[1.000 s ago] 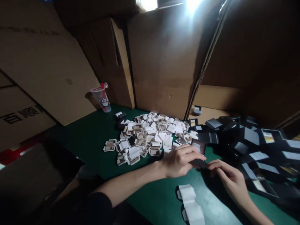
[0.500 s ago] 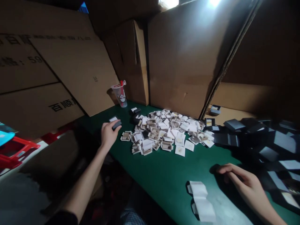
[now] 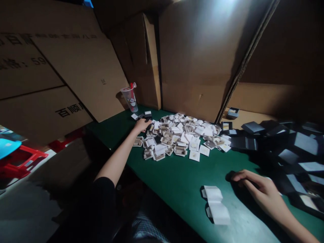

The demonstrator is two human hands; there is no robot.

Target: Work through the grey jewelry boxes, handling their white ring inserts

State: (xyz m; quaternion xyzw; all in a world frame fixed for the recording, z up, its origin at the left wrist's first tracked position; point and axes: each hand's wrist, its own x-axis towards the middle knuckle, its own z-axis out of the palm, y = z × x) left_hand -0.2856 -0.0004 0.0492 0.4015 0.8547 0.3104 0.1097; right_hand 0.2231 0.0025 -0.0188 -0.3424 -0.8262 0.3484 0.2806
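My left hand (image 3: 142, 125) reaches far out to the left end of a heap of small white card inserts (image 3: 179, 139) on the green table (image 3: 182, 182). Its fingers point away from me and are hidden. A small dark box (image 3: 149, 128) lies right at its fingertips, and whether the hand grips it I cannot tell. Two more small black boxes (image 3: 147, 114) sit just beyond. My right hand (image 3: 262, 189) rests on the table at the near right, fingers stretched and loosely apart, holding nothing. It lies beside a pile of black boxes (image 3: 280, 148).
White folded card pieces (image 3: 215, 206) lie near the table's front edge. A plastic cup with a straw (image 3: 130, 99) stands at the back left. Large cardboard cartons (image 3: 76, 67) wall in the back and left. A red stool (image 3: 21, 163) stands at the far left.
My left hand left my right hand, carried a small black box out to the left, then swung back in to the heap's far left end. My right hand stayed put.
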